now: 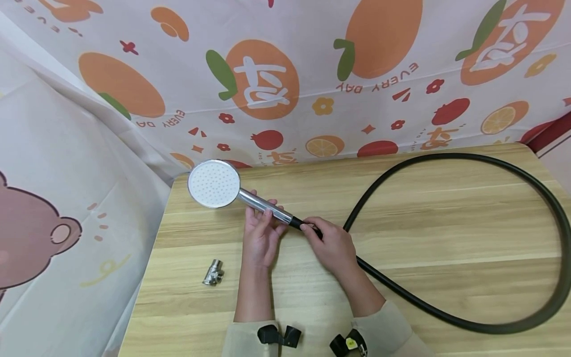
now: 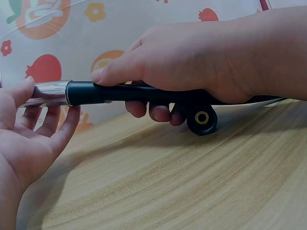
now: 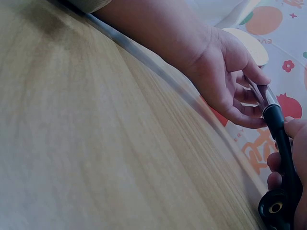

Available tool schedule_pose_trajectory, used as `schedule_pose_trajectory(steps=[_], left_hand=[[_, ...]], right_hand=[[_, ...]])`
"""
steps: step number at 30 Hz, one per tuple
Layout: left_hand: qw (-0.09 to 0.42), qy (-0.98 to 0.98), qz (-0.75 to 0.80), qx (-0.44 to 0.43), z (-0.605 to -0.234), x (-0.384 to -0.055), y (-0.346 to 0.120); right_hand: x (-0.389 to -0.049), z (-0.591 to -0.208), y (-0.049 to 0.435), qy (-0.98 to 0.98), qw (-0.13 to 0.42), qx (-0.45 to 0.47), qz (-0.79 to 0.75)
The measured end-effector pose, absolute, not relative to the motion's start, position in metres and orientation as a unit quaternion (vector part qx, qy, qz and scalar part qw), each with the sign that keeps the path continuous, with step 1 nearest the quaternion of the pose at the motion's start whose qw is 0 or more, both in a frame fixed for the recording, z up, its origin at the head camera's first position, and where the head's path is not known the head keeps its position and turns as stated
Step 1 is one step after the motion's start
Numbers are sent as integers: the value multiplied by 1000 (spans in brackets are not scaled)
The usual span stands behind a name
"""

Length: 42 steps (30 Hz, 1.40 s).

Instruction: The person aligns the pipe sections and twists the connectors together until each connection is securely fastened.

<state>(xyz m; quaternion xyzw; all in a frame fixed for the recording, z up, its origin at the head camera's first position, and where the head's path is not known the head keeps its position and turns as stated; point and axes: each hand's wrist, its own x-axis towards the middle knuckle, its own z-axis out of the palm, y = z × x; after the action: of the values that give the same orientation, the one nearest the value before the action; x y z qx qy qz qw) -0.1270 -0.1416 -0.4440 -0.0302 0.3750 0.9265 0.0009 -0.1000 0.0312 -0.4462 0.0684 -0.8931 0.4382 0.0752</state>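
Note:
A chrome shower head (image 1: pixel 214 183) with a white spray face points up and left above the table. My left hand (image 1: pixel 260 238) holds its handle (image 1: pixel 265 204) between thumb and fingers near the lower end. At the base of that handle sits a black hose connector (image 2: pixel 86 92), in line with it. My right hand (image 1: pixel 332 245) grips the black hose just behind the connector, thumb on top and fingers curled beneath. Below the right hand, in the left wrist view, shows a round black hose end (image 2: pixel 202 123) with a brass-coloured ring inside.
The black hose (image 1: pixel 473 156) loops widely across the right side of the wooden table (image 1: pixel 178 317). A small chrome pipe fitting (image 1: pixel 214 272) lies left of the left forearm. A fruit-printed cloth (image 1: pixel 303 134) hangs along the far edge.

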Motion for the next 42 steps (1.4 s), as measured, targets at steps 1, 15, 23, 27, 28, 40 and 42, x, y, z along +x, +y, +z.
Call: schedule_pose_trajectory(steps=[1,15,23,27,28,40,42], left_hand=[[1,374,927,-30,-444,-127,-142],[5,373,928,-21,-443,-127,-142],[3,374,927,-24,-444,-127,-142],[4,369,929,-25,-443,-127,-141],[5,366,930,-25,-443,-127,-141],[6,373,928,-19,-441,-126,-141],[5,375,927,-21,-442,-125,-142]], right_hand=[[-100,-446,31,-893,78,69,437],[-100,-449,32,-890,85,73,441],[-101,-451,32,-894,99,86,429],[-100,-449,33,-893,97,86,431],[-100,-449,33,-892,98,85,432],[-100,-448,34,-891,91,88,435],[-100,-449,34,-892,90,88,434]])
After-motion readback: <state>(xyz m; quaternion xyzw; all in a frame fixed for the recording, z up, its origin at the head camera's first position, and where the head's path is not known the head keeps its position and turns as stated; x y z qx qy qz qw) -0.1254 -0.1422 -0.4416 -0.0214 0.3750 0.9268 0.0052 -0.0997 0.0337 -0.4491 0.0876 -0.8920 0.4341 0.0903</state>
